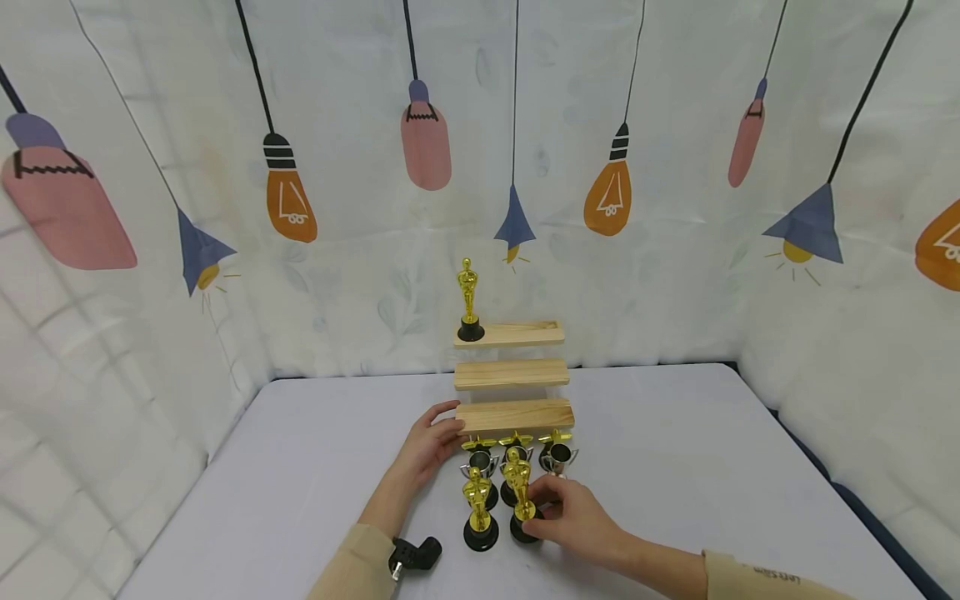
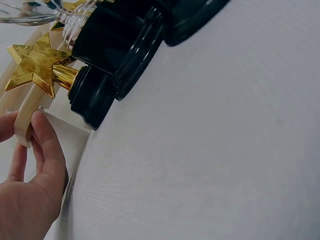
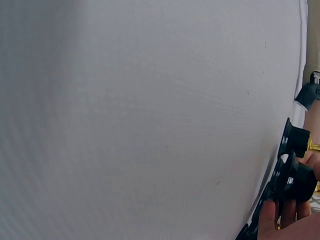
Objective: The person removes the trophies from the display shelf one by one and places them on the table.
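My left hand [image 1: 426, 450] holds the left end of the lowest wooden shelf board [image 1: 517, 416]; the left wrist view shows the board end [image 2: 25, 116] between thumb and fingers. With my right hand [image 1: 577, 518] I pinch a gold figure trophy [image 1: 516, 475] low down, near its black base. That base [image 3: 301, 182] stands out in the right wrist view, but whether it touches the table is unclear. Left of it, another gold figure trophy [image 1: 477, 496] stands upright. A third gold figure [image 1: 468, 290] stands at the left end of the top board [image 1: 525, 334].
Silver cup trophies [image 1: 561, 455] and gold star trophies [image 1: 556, 436] stand in rows before the lowest board. A middle board [image 1: 512, 374] lies between the other two. White cloth covers the table [image 1: 322, 442]; a curtain printed with lamps [image 1: 360, 275] hangs behind.
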